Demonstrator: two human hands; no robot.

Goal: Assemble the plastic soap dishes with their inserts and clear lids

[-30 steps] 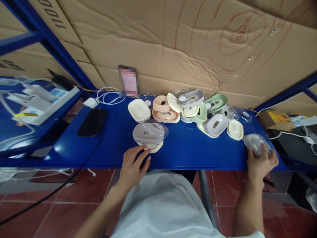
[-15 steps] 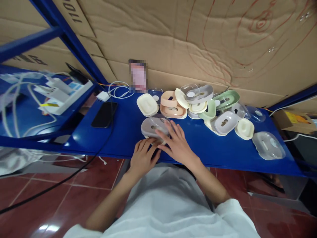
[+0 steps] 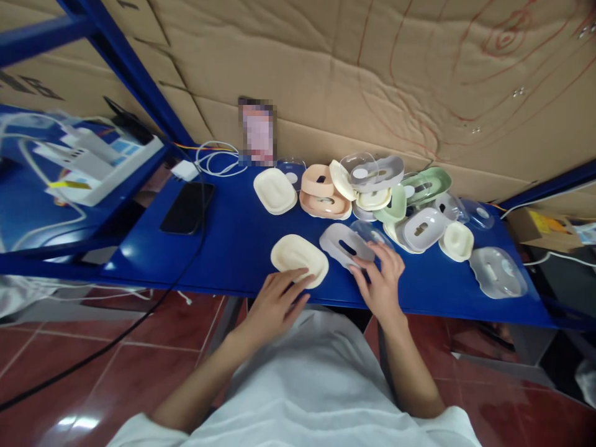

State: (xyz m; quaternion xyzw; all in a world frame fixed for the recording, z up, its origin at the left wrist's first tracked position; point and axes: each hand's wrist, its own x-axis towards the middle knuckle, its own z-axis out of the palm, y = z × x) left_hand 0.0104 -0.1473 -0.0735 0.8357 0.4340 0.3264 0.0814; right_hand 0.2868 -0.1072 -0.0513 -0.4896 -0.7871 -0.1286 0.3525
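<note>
My left hand [image 3: 277, 304] lies open at the near edge of a cream oval tray [image 3: 295, 251], its fingertips resting on the rim and the thumb apart from it. To the right, my right hand [image 3: 382, 279] has thumb and forefinger at the near right end of a grey slotted soap dish [image 3: 339, 239], which they seem to pinch. Just behind those fingers lies a clear lid [image 3: 370, 231], partly covered by the hand. Another cream tray [image 3: 274, 191] is farther back on the blue table [image 3: 233, 248].
Peach dishes [image 3: 323, 202], green dishes [image 3: 428, 186], a lilac dish [image 3: 424, 230] and clear lids form a pile at the back. A clear-lidded dish [image 3: 498, 273] sits far right. At left are a dark phone [image 3: 189, 208], a charger [image 3: 184, 169] and a power strip [image 3: 125, 167].
The grey dish and clear lid have come off the cream tray and moved right with my right hand. The tray now shows whole beside my left hand.
</note>
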